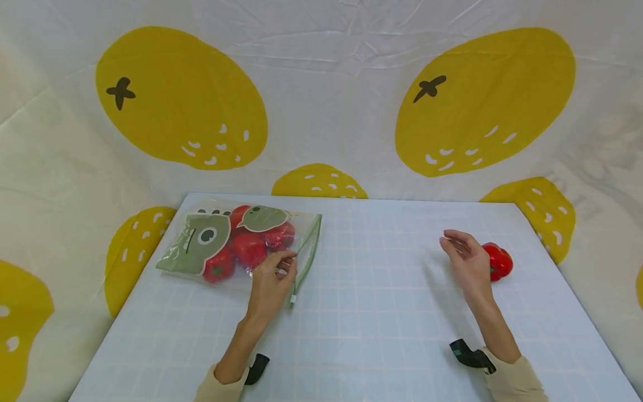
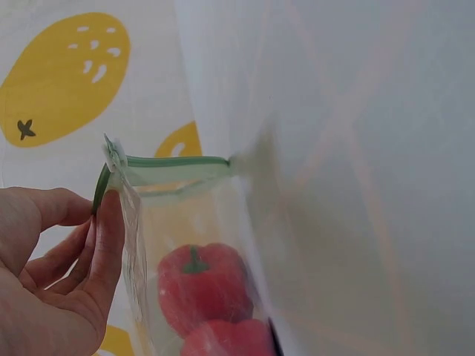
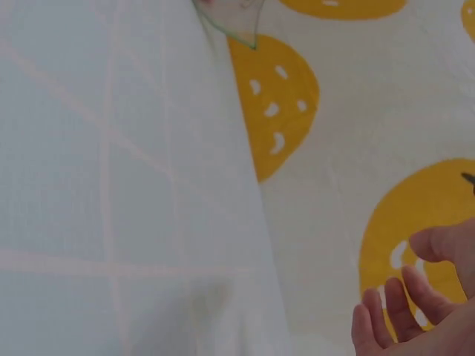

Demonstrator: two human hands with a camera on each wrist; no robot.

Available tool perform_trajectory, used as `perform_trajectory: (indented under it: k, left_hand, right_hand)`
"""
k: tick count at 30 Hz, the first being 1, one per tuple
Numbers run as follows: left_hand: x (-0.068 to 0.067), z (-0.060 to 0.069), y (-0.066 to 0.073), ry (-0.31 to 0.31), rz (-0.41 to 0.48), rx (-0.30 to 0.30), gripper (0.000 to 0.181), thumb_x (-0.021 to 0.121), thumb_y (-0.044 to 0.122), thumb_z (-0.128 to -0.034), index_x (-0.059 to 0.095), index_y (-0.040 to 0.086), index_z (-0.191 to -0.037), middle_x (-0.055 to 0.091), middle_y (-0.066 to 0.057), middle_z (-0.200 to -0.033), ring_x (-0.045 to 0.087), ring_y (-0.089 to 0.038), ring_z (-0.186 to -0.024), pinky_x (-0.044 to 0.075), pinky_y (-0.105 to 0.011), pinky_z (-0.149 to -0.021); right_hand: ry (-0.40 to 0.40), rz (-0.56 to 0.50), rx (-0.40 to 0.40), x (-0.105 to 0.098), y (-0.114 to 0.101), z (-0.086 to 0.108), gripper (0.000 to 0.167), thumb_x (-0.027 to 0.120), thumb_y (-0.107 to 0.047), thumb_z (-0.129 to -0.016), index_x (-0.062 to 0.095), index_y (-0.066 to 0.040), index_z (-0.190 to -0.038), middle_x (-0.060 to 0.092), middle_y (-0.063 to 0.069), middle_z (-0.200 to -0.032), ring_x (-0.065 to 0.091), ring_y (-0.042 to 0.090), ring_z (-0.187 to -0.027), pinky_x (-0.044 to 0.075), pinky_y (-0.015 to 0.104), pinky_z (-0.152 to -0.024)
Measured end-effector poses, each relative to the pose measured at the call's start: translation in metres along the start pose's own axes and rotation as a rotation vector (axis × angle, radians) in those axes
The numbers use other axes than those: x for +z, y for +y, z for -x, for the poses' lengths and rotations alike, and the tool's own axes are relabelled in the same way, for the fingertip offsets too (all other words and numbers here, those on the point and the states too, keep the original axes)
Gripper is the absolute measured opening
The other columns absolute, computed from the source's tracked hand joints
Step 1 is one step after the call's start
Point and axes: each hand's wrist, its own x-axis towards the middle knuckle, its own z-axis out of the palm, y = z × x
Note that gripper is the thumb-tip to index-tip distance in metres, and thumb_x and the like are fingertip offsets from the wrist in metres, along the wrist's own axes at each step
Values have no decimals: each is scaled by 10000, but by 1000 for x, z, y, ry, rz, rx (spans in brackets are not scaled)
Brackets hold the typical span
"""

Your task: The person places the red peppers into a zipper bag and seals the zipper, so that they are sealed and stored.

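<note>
A clear zip bag [image 1: 307, 245] with a green cartoon-creature print lies at the left of the table, several red bell peppers [image 1: 249, 250] inside. Its green-edged mouth faces right, with a white slider [image 1: 293, 298] at the near end. My left hand [image 1: 268, 287] pinches one edge of that mouth between thumb and fingers; the left wrist view shows the mouth held apart and a bell pepper [image 2: 204, 285] within. My right hand [image 1: 471, 271] hovers over the right side, fingers loosely bent, holding nothing. Just right of it, partly hidden behind the hand, sits a loose red bell pepper [image 1: 501, 261].
Everything stands on a pale blue table [image 1: 372, 312] with a faint grid. Behind and beside it hangs a white cloth [image 1: 329, 111] printed with large yellow fruit. A black wrist camera [image 1: 469, 354] sits at the right sleeve.
</note>
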Motion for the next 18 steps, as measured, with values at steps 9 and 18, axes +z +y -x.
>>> perform_trajectory:
  k: [9,18]
  left_hand:
    - [0,0,-1,-9,1,-19,203,758,-33,-886,741,-24,-1088,729,-101,-934,693,-196,-785,607,-254,-688]
    - [0,0,-1,-9,2,-31,196,755,-26,-892,746,-15,-1087,730,-92,-936,690,-187,-787,605,-253,-691]
  right_hand:
    - [154,69,-16,-17,10,-7,457,661,-392,-999,614,-154,-1386,606,59,-1381,567,160,-1224,468,178,-1028]
    - [257,228,-46,-30,18,-7,486,638,-361,-1008,562,-186,-1454,525,45,-1496,466,253,-1370,441,452,-1125]
